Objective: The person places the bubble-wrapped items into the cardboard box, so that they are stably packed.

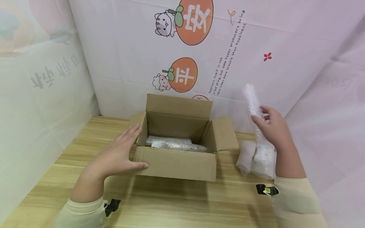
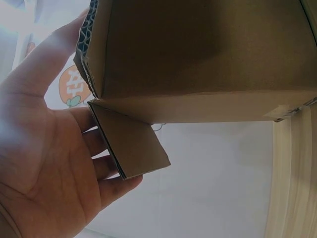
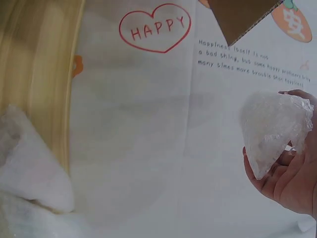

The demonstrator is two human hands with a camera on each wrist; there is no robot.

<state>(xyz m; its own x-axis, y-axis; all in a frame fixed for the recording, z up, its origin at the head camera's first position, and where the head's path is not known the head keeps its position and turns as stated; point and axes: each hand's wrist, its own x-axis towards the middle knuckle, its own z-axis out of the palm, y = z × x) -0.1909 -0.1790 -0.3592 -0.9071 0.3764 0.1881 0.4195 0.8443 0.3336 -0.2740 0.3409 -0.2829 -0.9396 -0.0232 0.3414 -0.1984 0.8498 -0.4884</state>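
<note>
An open cardboard box (image 1: 174, 165) stands on the table with its flaps spread. Inside lie bubble-wrapped packages (image 1: 178, 145). My left hand (image 1: 115, 158) rests at the box's front left corner, thumb along the front flap and fairly straight fingers against the left side flap (image 2: 131, 144). To the right of the box, my right hand (image 1: 276, 131) grips a long bubble-wrapped roll (image 1: 252, 98), held raised and tilted between thumb and fingers. In the right wrist view, the end of this wrapped roll (image 3: 272, 126) sticks out from the hand. What the wrapping covers is hidden.
More wrapped bundles (image 1: 246, 155) lie on the wooden table (image 1: 171, 202) at the right, below the right forearm. The box's right flap (image 1: 225, 134) juts out toward them. Printed white cloth (image 1: 122, 57) hangs behind and at both sides.
</note>
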